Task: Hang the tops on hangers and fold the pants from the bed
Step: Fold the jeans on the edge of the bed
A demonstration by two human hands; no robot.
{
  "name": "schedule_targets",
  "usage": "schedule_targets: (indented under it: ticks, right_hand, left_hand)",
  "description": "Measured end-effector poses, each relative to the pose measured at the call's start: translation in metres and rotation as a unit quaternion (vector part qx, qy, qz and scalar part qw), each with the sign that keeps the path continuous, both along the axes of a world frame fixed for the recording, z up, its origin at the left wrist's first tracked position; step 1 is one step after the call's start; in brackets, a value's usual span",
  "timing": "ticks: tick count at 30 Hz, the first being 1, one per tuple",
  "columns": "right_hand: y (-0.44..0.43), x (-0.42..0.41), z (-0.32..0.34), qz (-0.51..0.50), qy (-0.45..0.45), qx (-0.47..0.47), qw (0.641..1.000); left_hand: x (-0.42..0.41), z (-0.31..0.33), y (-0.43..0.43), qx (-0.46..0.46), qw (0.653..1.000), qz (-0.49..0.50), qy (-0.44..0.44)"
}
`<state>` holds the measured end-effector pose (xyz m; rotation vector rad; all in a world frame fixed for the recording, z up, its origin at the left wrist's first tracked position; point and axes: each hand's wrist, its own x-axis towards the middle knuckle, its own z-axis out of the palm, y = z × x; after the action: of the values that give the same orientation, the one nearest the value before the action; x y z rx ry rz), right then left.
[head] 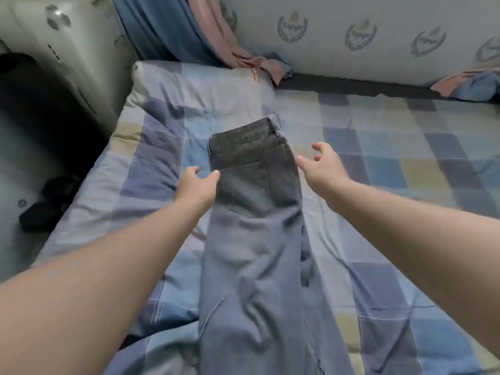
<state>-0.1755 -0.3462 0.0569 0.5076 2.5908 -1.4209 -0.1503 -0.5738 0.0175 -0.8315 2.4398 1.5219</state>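
Note:
A pair of grey jeans (254, 212) lies lengthwise on the checked bed cover (392, 163), folded leg over leg, waistband at the far end and legs running toward me. My left hand (196, 185) is at the jeans' left edge near the hip, fingers loosely spread, thumb tip touching the denim. My right hand (324, 166) hovers by the right edge of the waist area with fingers spread and relaxed, holding nothing.
A pink and blue garment (243, 55) hangs down at the bed's far left corner, and another pink and blue bundle (470, 85) lies at the far right. A padded patterned wall (365, 36) runs behind the bed. Dark shoes (46, 207) sit on the floor at left.

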Motion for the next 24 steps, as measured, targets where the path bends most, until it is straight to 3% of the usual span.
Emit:
schedule_targets:
  ticks: [5,12,24]
  right_hand:
    - [0.032,0.093,-0.068,0.047,-0.093,-0.013,0.994]
    - [0.075,0.181,-0.092,0.079,-0.183,-0.025,0.980]
    - [0.102,0.369,-0.165,0.083,-0.348,-0.021,0.934]
  left_hand:
    - [0.097,-0.065,0.030,0.030,0.997,-0.006,-0.077]
    - [0.221,-0.085,0.061,0.055,0.991,0.023,-0.120]
    - [0.442,-0.162,0.062,0.002,0.958,0.130,-0.256]
